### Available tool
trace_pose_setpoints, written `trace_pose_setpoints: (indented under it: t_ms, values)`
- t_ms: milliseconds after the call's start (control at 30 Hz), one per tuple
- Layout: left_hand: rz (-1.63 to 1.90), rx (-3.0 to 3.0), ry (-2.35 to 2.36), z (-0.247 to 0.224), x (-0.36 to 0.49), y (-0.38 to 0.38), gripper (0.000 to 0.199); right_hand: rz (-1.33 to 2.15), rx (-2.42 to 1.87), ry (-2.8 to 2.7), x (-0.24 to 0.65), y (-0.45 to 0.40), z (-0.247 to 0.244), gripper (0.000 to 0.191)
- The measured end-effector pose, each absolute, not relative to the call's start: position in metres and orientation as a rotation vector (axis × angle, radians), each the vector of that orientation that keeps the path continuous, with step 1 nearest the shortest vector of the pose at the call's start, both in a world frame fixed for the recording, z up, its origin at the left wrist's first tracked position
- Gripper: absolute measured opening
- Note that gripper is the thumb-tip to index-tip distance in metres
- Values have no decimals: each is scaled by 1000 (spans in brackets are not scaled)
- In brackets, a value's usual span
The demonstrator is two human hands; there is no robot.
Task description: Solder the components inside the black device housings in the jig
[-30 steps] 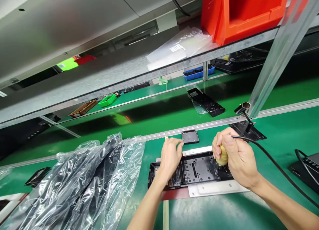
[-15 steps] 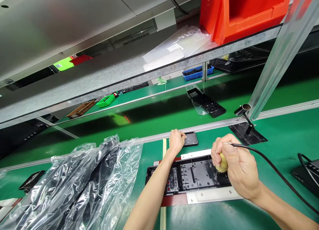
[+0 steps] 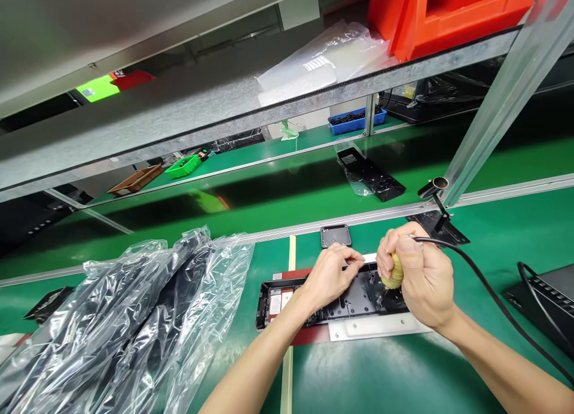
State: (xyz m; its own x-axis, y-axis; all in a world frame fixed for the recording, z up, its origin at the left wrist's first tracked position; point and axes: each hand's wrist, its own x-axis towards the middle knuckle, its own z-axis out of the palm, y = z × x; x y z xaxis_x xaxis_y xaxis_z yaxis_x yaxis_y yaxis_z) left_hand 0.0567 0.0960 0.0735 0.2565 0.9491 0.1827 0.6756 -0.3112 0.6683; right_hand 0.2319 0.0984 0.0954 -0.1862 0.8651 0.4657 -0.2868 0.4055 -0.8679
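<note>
A long black plastic panel (image 3: 287, 297) lies in a fixture with a white strip (image 3: 376, 327) on the green bench. My right hand (image 3: 419, 276) is closed around a yellow-handled corded tool (image 3: 391, 273), held upright with its tip down on the panel's right part. My left hand (image 3: 332, 276) rests over the panel's middle, fingers pinched together; whether they hold a small part is hidden. A small dark square tray (image 3: 335, 236) sits just beyond the panel.
Several black panels in clear plastic bags (image 3: 134, 318) are piled at the left. A black cable (image 3: 488, 294) runs right from the tool. A bagged panel (image 3: 370, 177) lies on the belt beyond. A metal post (image 3: 497, 103) rises at right. An orange bin (image 3: 448, 13) stands on the shelf.
My left hand reached out to the small square tray, then came back over the panel with fingers pinched. The right hand stayed on the tool.
</note>
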Motion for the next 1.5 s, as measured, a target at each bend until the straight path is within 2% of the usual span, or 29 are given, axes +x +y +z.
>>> trace_pose_setpoints:
  t_ms: [400, 600, 833, 1067, 1233, 1367, 1500]
  values:
    - [608, 2449, 1314, 58, 73, 91, 24, 1042, -612, -1452, 232, 98, 99, 45]
    - [570, 2519, 1318, 57, 73, 90, 28, 1025, -628, -1464, 232, 98, 101, 43]
    - [658, 2450, 1345, 56, 65, 83, 30, 1088, -622, -1395, 232, 99, 98, 26]
    - [670, 2554, 1350, 48, 65, 75, 31, 1106, -612, -1392, 232, 100, 96, 24]
    - [773, 2295, 1666, 48, 56, 106, 29, 1093, -639, -1388, 234, 99, 92, 24]
    - [712, 2158, 1820, 39, 40, 157, 31, 1079, -651, -1398, 235, 100, 90, 24]
    - [617, 2051, 1865, 22, 35, 196, 16, 1120, -651, -1378, 235, 99, 91, 27]
